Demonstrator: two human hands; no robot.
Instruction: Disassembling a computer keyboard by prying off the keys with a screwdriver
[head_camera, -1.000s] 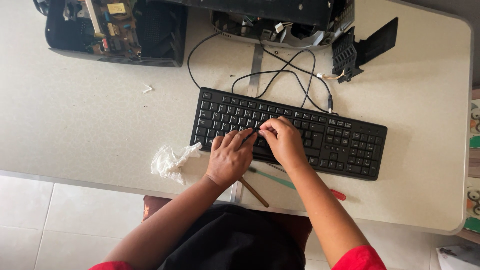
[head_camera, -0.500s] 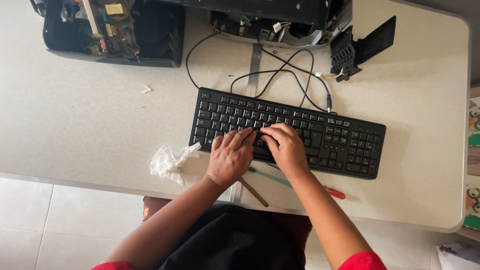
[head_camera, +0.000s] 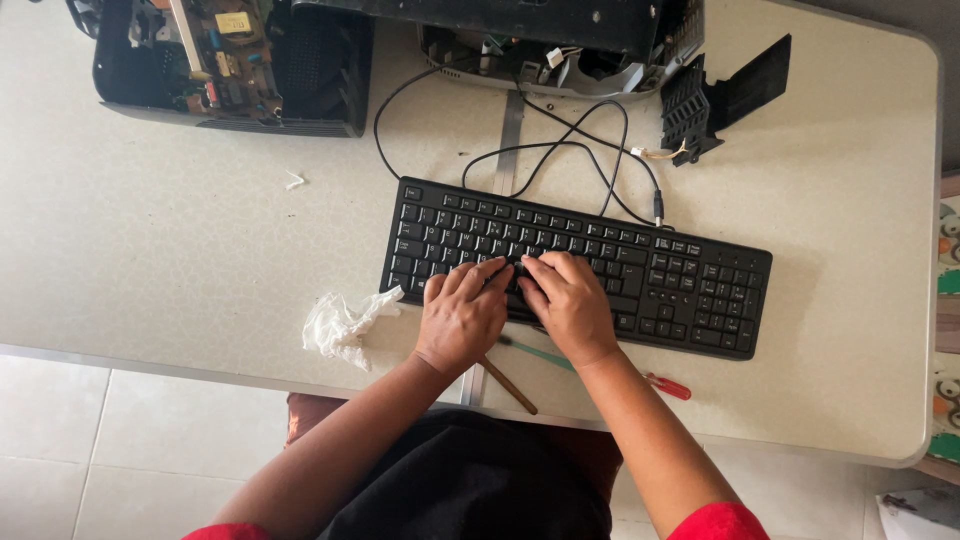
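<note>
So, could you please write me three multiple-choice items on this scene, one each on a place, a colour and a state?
1. Where does the crumpled white tissue lie?
A. left of the keyboard, near the table edge
B. on the keys
C. inside the opened casing

2. What colour is the screwdriver handle by the right forearm?
A. blue
B. red
C. yellow

3. How are the two hands placed?
A. both lifted off the table
B. one on the cable
C. both resting on the keys

Answers: 1 A, the tissue sits beside the keyboard's left end; 2 B, the handle shows red; 3 C, the left hand and right hand meet over the lower key rows.
</note>
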